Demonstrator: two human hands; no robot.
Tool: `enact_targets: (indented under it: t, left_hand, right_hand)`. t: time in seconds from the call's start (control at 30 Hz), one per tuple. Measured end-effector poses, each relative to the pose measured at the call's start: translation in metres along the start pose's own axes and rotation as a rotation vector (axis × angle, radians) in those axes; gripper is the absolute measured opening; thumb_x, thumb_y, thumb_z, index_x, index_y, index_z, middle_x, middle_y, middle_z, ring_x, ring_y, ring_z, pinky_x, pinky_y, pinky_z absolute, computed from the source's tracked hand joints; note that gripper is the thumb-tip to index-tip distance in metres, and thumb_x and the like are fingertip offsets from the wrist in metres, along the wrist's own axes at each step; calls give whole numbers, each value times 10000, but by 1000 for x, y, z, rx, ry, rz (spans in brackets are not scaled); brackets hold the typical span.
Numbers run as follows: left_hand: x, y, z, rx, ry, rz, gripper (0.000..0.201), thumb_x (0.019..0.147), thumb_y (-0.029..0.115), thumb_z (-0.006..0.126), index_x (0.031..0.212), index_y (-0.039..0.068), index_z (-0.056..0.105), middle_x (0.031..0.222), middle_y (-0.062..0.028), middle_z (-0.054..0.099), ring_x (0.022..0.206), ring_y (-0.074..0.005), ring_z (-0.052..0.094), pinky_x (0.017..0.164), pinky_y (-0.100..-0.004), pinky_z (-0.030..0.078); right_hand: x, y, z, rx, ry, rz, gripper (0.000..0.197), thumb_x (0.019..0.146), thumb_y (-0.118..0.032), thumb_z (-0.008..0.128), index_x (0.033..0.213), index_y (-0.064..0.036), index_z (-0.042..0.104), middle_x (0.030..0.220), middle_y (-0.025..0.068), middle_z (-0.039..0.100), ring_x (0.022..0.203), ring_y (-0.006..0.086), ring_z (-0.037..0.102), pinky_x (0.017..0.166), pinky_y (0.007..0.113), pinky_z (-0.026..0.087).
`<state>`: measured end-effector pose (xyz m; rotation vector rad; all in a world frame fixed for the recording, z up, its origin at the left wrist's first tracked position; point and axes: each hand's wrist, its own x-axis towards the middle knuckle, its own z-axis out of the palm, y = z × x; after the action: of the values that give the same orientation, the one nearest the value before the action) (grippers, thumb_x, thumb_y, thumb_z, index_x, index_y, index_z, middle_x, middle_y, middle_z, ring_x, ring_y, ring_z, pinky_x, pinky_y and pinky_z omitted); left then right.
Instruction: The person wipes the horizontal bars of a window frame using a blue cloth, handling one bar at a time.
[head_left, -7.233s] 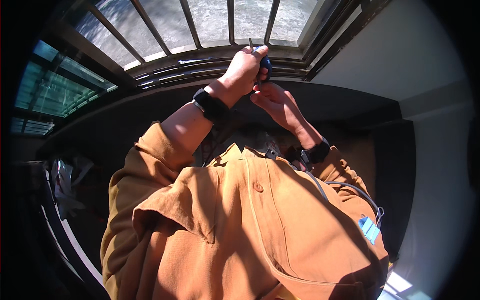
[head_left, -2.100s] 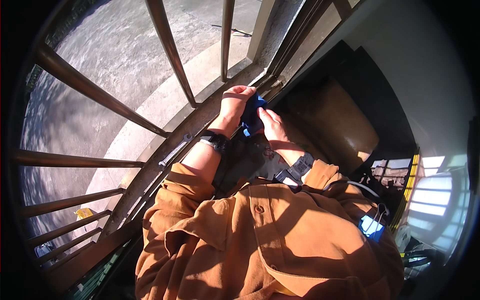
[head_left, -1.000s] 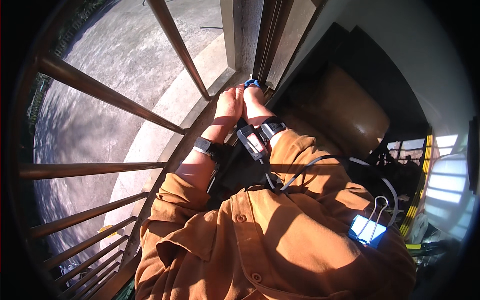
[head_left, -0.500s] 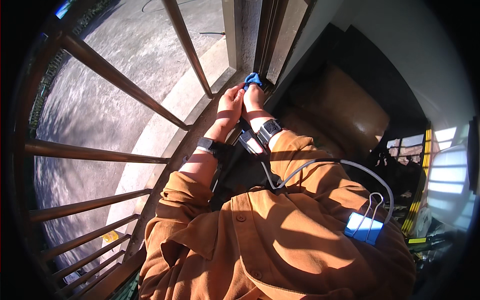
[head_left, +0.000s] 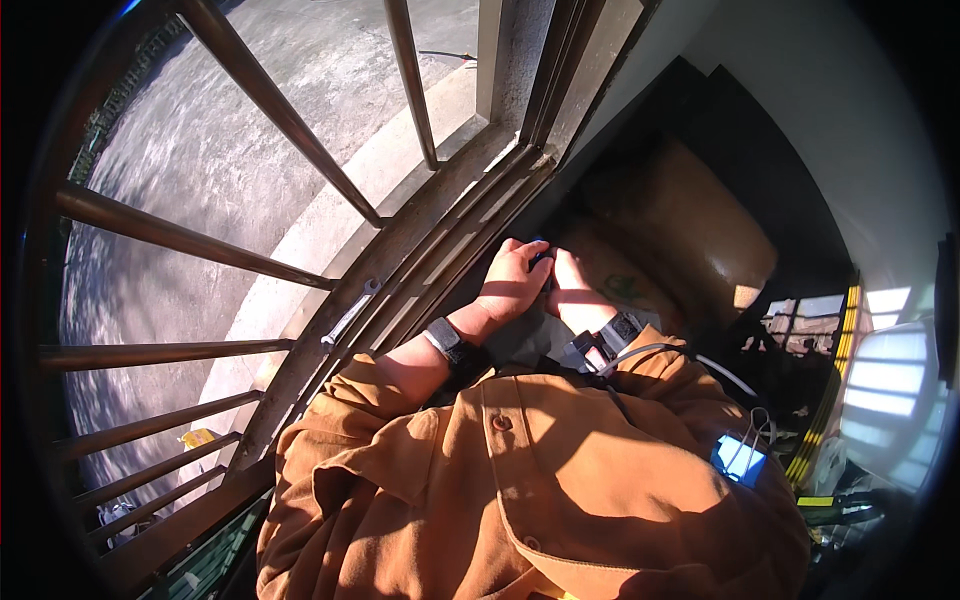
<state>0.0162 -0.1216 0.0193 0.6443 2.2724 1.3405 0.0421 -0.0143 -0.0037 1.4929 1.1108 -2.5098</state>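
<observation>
My left hand [head_left: 510, 285] and my right hand [head_left: 574, 283] meet in front of me, just inside the window sill, both with fingers closed. Between their fingertips shows a small bit of blue cloth [head_left: 541, 250]; most of it is hidden by the hands. Each wrist wears a dark strap. On the sill, left of my left hand and apart from it, lies a metal wrench [head_left: 350, 316].
Metal window bars [head_left: 285, 120] stand along the left, with concrete ground beyond. The window track [head_left: 450, 235] runs beside my hands. A brown rounded surface [head_left: 690, 210] lies in shade at the right. A grey cable [head_left: 725, 372] and a blue binder clip [head_left: 738, 460] hang on my right sleeve.
Both hands have drawn back from the far corner of the window frame, toward me and to the right, with the blue cloth. The wrench on the sill now shows.
</observation>
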Motion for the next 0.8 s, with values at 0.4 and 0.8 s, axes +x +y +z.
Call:
enact_targets:
  t: [0.4, 0.8]
  left_hand:
    - [29, 27, -24, -284, 417, 219, 410, 890, 193, 560, 1251, 14, 488, 1179, -156, 510, 1093, -236, 492, 948, -315, 377]
    - [98, -42, -51, -336, 345, 95, 403, 948, 238, 485, 1260, -15, 444, 1137, -123, 568, 1030, -160, 527, 891, -258, 428]
  right_hand:
    - [51, -60, 57, -125, -249, -314, 343, 882, -310, 429, 939, -2, 568, 847, 103, 571, 743, 208, 546, 661, 363, 467]
    - [66, -52, 130, -316, 91, -398, 306, 873, -266, 357, 845, -32, 551, 819, 105, 580, 722, 222, 580, 650, 333, 490]
